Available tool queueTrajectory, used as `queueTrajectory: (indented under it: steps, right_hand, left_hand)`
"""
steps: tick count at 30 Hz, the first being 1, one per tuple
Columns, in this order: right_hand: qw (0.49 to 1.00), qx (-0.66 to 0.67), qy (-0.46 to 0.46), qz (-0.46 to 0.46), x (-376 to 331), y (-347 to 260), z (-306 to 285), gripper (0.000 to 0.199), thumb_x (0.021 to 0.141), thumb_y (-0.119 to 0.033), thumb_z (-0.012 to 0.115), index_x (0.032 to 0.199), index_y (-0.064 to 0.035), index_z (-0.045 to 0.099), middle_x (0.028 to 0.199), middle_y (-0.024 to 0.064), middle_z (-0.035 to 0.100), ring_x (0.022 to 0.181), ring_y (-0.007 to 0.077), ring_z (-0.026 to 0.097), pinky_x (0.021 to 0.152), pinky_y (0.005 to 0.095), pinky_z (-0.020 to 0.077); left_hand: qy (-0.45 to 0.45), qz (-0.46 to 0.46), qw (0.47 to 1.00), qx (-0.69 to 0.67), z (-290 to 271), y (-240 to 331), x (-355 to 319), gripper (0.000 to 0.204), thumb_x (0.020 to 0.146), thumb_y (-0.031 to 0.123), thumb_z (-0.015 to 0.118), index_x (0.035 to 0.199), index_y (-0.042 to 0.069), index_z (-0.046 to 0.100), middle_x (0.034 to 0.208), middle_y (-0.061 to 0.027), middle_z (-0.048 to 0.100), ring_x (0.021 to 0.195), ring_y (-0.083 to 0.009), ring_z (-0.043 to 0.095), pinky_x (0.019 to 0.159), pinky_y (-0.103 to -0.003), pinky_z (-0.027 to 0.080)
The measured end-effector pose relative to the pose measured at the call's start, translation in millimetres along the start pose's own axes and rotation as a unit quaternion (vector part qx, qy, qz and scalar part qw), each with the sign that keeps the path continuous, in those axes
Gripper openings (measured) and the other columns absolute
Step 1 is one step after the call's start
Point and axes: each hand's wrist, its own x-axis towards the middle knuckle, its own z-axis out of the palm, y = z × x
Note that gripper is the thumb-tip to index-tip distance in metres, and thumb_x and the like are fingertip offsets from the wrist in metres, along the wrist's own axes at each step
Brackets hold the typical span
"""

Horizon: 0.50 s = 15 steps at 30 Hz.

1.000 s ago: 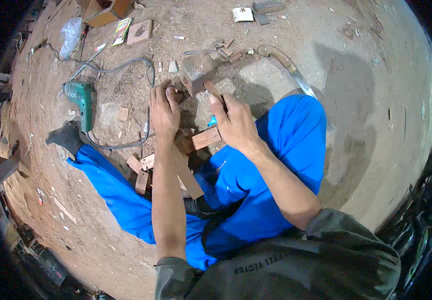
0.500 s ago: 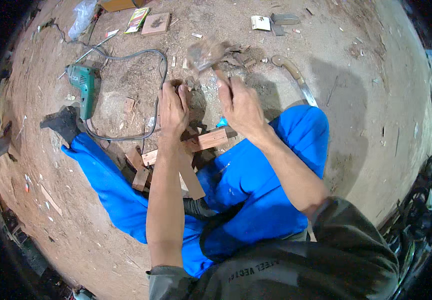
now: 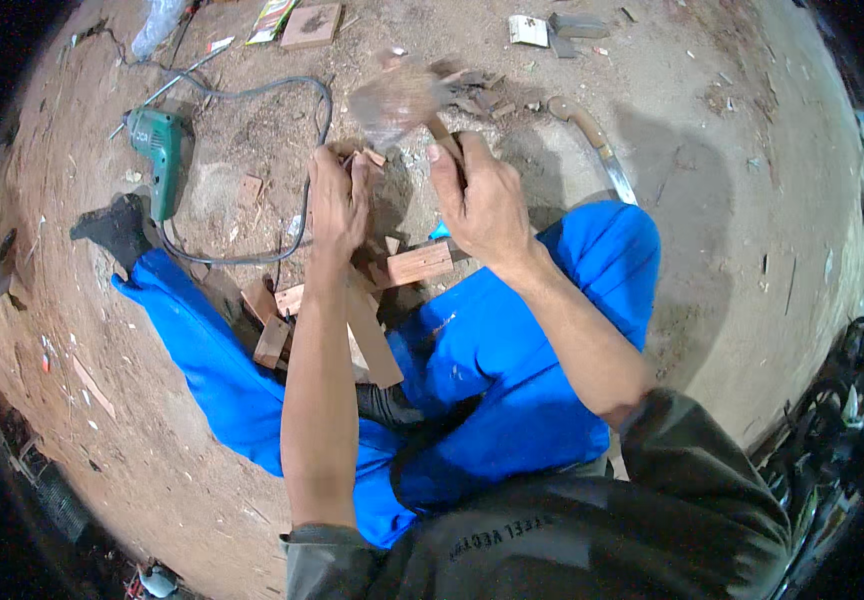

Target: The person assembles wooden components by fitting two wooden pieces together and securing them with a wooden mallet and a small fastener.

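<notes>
My right hand (image 3: 487,195) is wrapped round the wooden handle of a mallet (image 3: 397,105), whose broad brownish head is smeared by motion. Left of it, my left hand (image 3: 339,195) is closed, its fingers bent round a small piece of wood (image 3: 376,158) whose end shows at the fingertips; the rest is hidden. Below my hands, between my legs, lies a reddish wooden block (image 3: 420,264) with a flat wooden board (image 3: 374,340) crossing under my left forearm. A smaller wood offcut (image 3: 272,342) sits beside that forearm.
A green power drill (image 3: 157,160) lies at the left, its grey cord (image 3: 324,120) looping toward my left hand. At the right is a knife (image 3: 597,145) with a wooden handle. Wood scraps (image 3: 477,95) lie beyond the mallet, and a square board (image 3: 312,25) at the far edge.
The mallet head has shifted slightly left, still blurred. Both hands sit a little higher in the picture, and the small wood piece at my left fingertips shows more plainly.
</notes>
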Motion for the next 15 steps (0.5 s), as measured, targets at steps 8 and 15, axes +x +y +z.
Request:
queueTrajectory:
  steps: [8,15]
  right_hand:
    - [0.994,-0.081,-0.051,0.051,-10.4,-3.9,3.3,0.028,0.103,-0.023,0.055,0.096,0.0044,0.053,0.066,0.0279,0.062,0.065,0.0479,0.066,0.054,0.0559,0.0500]
    - [0.995,-0.062,-0.062,0.043,-17.6,6.7,19.0,0.032,0.102,-0.026,0.055,0.092,0.0047,0.053,0.063,0.0288,0.063,0.057,0.0461,0.066,0.047,0.0538,0.0517]
  left_hand:
    - [0.022,0.061,0.996,0.066,-0.1,11.3,-3.3,0.028,0.105,0.021,0.050,0.117,-0.004,0.053,0.106,-0.0237,0.055,0.105,-0.0431,0.050,0.094,-0.051,0.040]
    - [0.039,0.094,0.990,0.094,1.8,5.0,2.6,0.033,0.106,0.024,0.049,0.117,-0.007,0.052,0.106,-0.0259,0.054,0.103,-0.0458,0.050,0.092,-0.051,0.041]
